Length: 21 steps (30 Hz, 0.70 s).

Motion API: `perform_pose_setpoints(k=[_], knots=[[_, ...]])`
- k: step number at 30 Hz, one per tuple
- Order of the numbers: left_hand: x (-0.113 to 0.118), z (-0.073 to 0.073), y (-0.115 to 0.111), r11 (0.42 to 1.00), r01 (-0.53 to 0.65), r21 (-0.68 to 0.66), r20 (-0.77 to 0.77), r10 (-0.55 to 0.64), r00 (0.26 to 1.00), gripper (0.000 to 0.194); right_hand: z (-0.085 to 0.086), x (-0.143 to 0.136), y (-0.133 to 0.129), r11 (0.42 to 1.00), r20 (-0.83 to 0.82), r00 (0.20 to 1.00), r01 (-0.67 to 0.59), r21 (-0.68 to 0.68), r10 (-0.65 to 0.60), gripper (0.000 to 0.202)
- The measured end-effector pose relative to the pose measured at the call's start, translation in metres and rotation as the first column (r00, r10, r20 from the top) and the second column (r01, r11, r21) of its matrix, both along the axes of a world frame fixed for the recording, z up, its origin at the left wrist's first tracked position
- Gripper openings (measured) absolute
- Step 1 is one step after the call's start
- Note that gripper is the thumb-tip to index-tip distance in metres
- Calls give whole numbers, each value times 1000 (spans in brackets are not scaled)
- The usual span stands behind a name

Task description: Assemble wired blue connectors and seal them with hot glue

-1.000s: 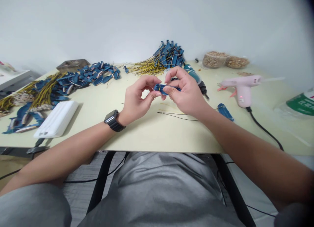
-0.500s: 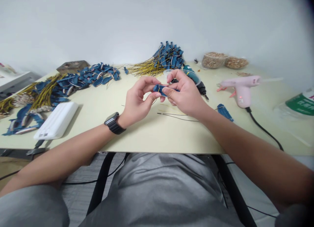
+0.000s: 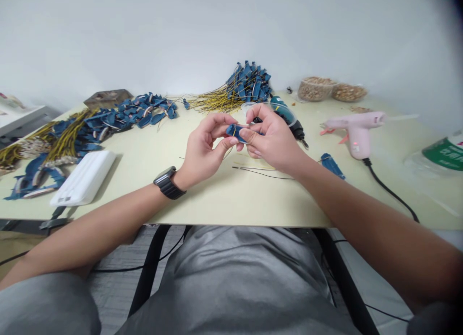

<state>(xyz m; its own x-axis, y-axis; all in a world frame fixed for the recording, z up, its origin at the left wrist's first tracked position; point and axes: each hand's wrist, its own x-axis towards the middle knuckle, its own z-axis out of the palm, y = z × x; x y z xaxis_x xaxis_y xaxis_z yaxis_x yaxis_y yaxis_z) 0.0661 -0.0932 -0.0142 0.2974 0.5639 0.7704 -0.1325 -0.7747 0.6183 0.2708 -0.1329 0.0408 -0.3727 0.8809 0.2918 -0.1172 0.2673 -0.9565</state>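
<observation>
In the middle of the frame, above the pale yellow table [image 3: 217, 207], a small, dark-blue, strip-like piece with a thin yellow strand across it [image 3: 231, 129] is held between both hands. The left hand [image 3: 202, 149] is half curled, thumb and fingertips pinching the piece's left end; the right hand [image 3: 277, 139] pinches its other end, thumb on top, covering much of it.

The piece looks light, fairly soft and easily creased or torn, the strand thin and bendable; a gentle fingertip pinch on the blue body at either end should suit it best.

At the right edge, a clear plastic bottle with a green label [image 3: 446, 154] bears white characters, too blurred and cropped to read. A small mark on the pale-pink glue gun's handle [image 3: 360, 144], right of centre, is illegible.
</observation>
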Motion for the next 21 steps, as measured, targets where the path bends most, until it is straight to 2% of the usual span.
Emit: perform_pose_setpoints(k=[8, 15, 21], knots=[[0, 0, -2, 999, -38, 1, -1, 38, 999, 61, -3, 1, 4, 996, -98, 994, -63, -56, 57, 70], [3, -2, -2, 999, -13, 48, -3, 14, 1000, 59, -5, 2, 5, 982, -138, 981, -152, -112, 136, 73], [2, -4, 0, 999, 5, 47, 2, -6, 1000, 58, -3, 0, 5, 984, -163, 978, -148, -101, 131, 79]])
